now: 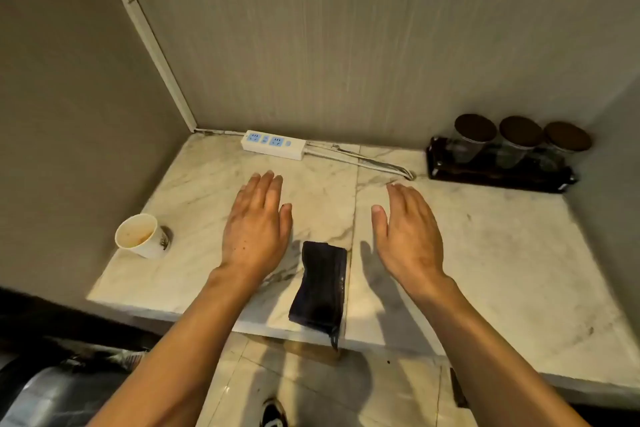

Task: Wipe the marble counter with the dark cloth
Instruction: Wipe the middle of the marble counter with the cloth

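A folded dark cloth (320,288) lies on the marble counter (485,253) near its front edge, with one corner hanging over the edge. My left hand (256,222) hovers flat, palm down, just left of the cloth and holds nothing. My right hand (405,232) hovers to the cloth's right, fingers extended, also empty. Neither hand touches the cloth.
A used paper cup (140,235) stands at the counter's left edge. A white power strip (273,144) with its cable lies along the back wall. A dark tray (498,170) with three lidded glass jars sits at the back right. Walls close in the left, back and right sides.
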